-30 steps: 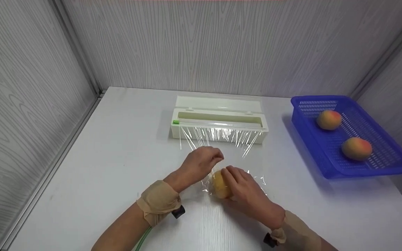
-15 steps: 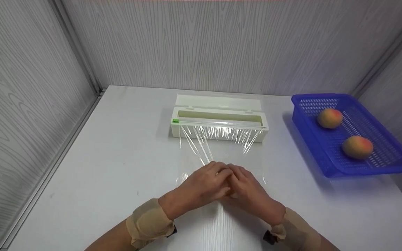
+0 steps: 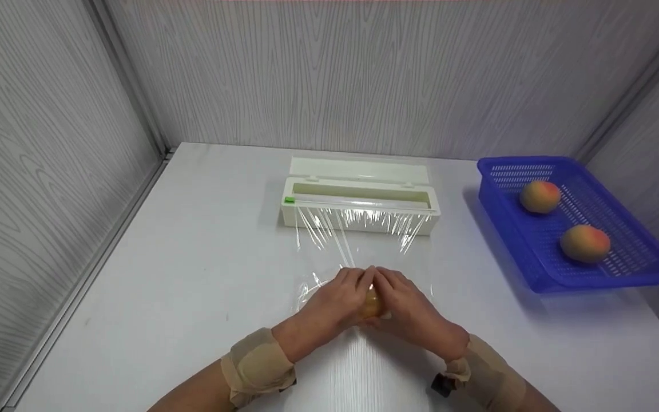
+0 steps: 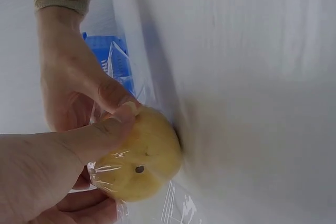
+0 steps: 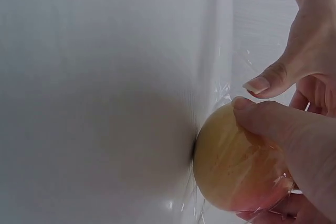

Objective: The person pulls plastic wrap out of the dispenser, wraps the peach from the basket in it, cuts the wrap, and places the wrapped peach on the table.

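Note:
A yellow peach (image 3: 370, 304), flushed red on one side in the right wrist view, rests on the table between both hands. Clear cling film (image 4: 111, 174) covers part of it and shows creases. My left hand (image 3: 329, 303) holds the peach from the left, its thumb lying along the fruit in the left wrist view. From the right, my right hand (image 3: 412, 315) grips the same peach, thumb on top and fingers behind. Both thumbs are close together. The hands hide much of the fruit in the head view.
A white cling film dispenser (image 3: 358, 222) stands behind the hands, lid raised, film stretching from it towards them. To the right, a blue basket (image 3: 507, 243) holds two peaches (image 3: 585, 244). Wood-patterned walls (image 3: 329, 74) enclose the white table (image 3: 203, 269).
My left hand has come down and right onto the peach, drawing film across from the left. It has shifted slightly in the last half second. My right hand stays on the peach.

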A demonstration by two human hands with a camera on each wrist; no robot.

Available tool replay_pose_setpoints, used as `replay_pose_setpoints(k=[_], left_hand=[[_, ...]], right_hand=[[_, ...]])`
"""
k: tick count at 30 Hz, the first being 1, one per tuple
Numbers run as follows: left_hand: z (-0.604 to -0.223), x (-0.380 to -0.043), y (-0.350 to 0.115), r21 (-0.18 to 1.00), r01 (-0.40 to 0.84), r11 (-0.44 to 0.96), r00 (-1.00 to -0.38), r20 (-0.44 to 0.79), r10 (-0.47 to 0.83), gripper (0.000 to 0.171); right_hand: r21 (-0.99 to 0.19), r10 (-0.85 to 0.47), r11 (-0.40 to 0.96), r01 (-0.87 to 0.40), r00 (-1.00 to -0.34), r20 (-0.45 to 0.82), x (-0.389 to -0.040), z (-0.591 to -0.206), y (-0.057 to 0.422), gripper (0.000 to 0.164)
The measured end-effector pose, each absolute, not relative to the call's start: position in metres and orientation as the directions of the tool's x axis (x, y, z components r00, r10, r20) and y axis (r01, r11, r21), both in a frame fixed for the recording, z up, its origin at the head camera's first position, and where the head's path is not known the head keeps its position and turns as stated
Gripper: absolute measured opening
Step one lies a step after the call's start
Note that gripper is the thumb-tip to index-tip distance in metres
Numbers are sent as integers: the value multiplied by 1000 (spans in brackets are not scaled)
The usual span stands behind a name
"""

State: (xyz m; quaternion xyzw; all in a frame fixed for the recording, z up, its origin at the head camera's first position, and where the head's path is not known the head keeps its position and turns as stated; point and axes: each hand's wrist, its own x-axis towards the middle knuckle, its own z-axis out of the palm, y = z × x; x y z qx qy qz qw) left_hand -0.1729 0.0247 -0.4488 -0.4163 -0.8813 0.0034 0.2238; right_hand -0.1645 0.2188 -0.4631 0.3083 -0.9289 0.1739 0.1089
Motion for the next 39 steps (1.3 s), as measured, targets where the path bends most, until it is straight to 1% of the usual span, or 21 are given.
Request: replay_pose_setpoints(k=[5, 7, 10, 14, 16, 17, 21, 23, 25, 28, 32, 35, 39], left_hand=[[-450, -177, 26, -189, 739, 647, -551, 383, 741, 87], [-450, -179, 26, -182, 742, 646, -551, 383, 741, 85], [-450, -182, 25, -166, 746, 644, -556, 376, 741, 82], [-450, -187, 23, -74, 767, 637, -572, 371, 732, 80], [-450, -190, 22, -1, 775, 632, -589, 358, 724, 82], [-449, -191, 22, 36, 777, 628, -597, 359, 718, 80], [-448, -195, 19, 158, 784, 600, -612, 351, 709, 75], [-447, -197, 18, 208, 788, 580, -613, 346, 710, 69], [-447, -199, 18, 227, 791, 567, -611, 332, 719, 65], [-446, -200, 19, 213, 792, 572, -610, 306, 731, 66], [-448, -203, 21, 117, 802, 585, -589, 315, 744, 73], [-450, -205, 22, 59, 795, 604, -586, 331, 740, 73], [-452, -207, 25, 11, 762, 647, -616, 322, 719, 74]], right_hand=[[-271, -546, 735, -622, -779, 307, -168, -464, 221, 90], [-267, -558, 722, -638, -766, 319, -170, -464, 222, 90], [-232, -582, 707, -668, -736, 347, -173, -466, 223, 90], [-206, -595, 698, -686, -716, 366, -176, -469, 224, 92], [-220, -588, 700, -679, -724, 362, -177, -470, 223, 93], [-240, -576, 708, -664, -739, 349, -177, -471, 223, 92], [-275, -546, 714, -643, -759, 355, -179, -473, 222, 86], [-294, -536, 710, -640, -762, 364, -180, -474, 222, 82], [-298, -544, 692, -657, -747, 382, -182, -475, 224, 80], [-342, -553, 667, -662, -748, 368, -184, -473, 226, 80], [-385, -555, 655, -650, -760, 339, -187, -471, 228, 80], [-416, -537, 661, -624, -781, 319, -189, -469, 228, 80], [-440, -512, 677, -590, -807, 295, -191, -468, 227, 79]])
